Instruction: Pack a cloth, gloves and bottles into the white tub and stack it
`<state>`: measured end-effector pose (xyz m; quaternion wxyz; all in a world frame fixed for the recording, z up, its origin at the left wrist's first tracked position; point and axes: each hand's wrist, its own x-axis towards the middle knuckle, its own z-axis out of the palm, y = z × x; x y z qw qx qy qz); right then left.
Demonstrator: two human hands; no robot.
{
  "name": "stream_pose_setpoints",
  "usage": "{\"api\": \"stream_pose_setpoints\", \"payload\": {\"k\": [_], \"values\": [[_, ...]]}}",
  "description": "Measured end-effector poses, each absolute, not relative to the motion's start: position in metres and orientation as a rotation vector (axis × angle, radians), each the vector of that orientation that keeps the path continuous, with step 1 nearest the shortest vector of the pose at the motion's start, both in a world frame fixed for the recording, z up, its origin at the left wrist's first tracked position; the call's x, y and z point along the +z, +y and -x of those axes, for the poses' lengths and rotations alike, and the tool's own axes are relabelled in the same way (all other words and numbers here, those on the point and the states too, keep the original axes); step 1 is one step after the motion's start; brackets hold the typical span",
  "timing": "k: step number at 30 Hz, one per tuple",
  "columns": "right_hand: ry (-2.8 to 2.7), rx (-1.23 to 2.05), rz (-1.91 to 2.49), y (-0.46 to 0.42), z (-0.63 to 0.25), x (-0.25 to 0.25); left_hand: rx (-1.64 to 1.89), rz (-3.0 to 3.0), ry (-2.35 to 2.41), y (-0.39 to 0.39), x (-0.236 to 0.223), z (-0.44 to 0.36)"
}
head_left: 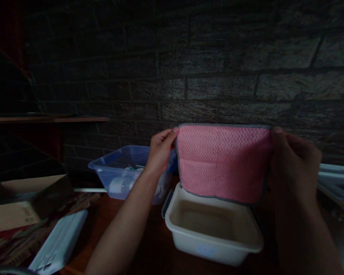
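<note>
A pink cleaning cloth (222,160) with a zigzag texture and a dark checked border hangs spread out between my two hands. My left hand (160,149) pinches its upper left corner between thumb and fingers. At the upper right corner, my right hand (295,160) grips the cloth, its fingers partly in shadow. Just below the cloth's lower edge stands a white plastic box (212,242) without a lid on it, a dark clip at its left side. Water or a smooth pale bottom shows inside; I cannot tell which.
Behind my left forearm stands a clear blue plastic bin (114,172) holding bottles or similar items. An open cardboard box (14,217) and a pale flat case (60,242) lie at the left. A wooden shelf (48,119) juts out above. The brick wall (172,76) closes the back.
</note>
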<state>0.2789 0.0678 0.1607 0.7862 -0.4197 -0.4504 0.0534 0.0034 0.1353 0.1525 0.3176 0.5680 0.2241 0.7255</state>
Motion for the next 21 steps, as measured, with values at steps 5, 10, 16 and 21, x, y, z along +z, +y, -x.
{"api": "stream_pose_setpoints", "payload": {"k": [5, 10, 16, 21], "values": [[-1.043, 0.141, 0.843, 0.07, -0.278, 0.16, 1.991, -1.509, 0.645, 0.139, 0.152, -0.003], [-1.086, 0.146, 0.789, 0.071, -0.276, 0.163, 2.075, -1.499, 0.679, 0.141, 0.153, -0.004], [-1.115, 0.178, 0.761, 0.074, -0.274, 0.164, 2.139, -1.49, 0.751, 0.149, 0.15, -0.002], [-1.141, 0.284, 0.713, 0.073, -0.271, 0.163, 2.181, -1.55, 0.807, 0.152, 0.149, 0.0]]}}
